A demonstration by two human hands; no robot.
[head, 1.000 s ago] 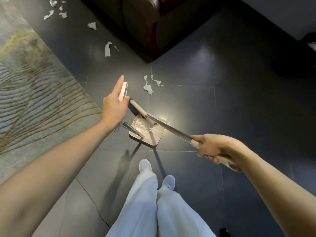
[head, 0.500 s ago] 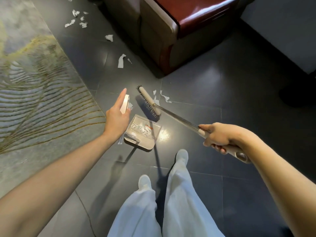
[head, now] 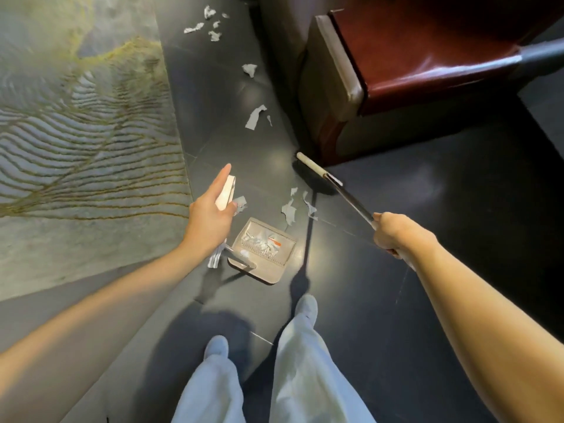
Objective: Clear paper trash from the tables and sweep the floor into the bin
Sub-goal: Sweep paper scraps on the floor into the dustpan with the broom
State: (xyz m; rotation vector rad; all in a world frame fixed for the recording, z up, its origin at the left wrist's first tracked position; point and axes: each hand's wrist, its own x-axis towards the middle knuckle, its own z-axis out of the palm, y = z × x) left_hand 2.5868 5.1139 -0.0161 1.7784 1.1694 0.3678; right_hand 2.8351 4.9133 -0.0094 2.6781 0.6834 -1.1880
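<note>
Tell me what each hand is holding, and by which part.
Left hand holds the dustpan by the top of its upright handle; right hand grips the broom by its handle.

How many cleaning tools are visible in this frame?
2. The broom, gripped by the right hand, its head near the armchair corner; the dustpan on the floor, its tall handle held by the left hand. None appears hidden.

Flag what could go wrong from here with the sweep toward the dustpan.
1. The broom head sits near the armchair corner, beyond the nearest scraps; a fast pull might scatter them past the dustpan mouth.
2. The dustpan already holds paper, and the left hand holds only its handle top, so a knock could tip it.
3. The farther scraps beside the rug may get missed.
</note>
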